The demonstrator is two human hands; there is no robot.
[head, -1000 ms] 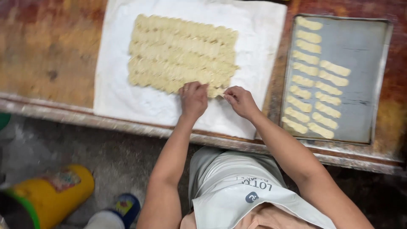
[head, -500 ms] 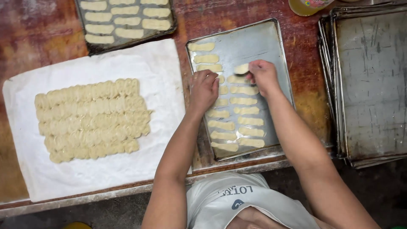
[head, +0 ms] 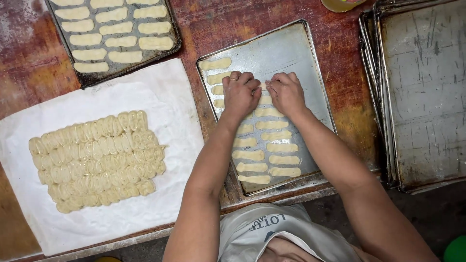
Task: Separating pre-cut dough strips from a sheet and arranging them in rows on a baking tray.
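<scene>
Worn red-brown wood makes up the surface (head: 340, 43), and one metal baking tray (head: 310, 63) lies on it in front of the person, its long axis running away from them and tilted slightly left. On this tray sit dough strips (head: 282, 147) in two columns: about eight show in the left column and six in the right, others hidden under the hands. Each strip lies crosswise, long axis left to right across the tray.

Both hands rest knuckles-up on the upper middle of the tray, side by side and nearly touching. The left hand (head: 241, 93) and right hand (head: 286, 92) have fingers curled down onto dough; whether they pinch a piece cannot be told.

Left of the tray lies one white cloth (head: 145, 87) carrying a packed block of uncut dough pieces (head: 97, 160). Beyond the cloth, a second tray (head: 170, 29) holds eleven strips. Right of the central tray stands a stack of bare trays (head: 422, 97).
</scene>
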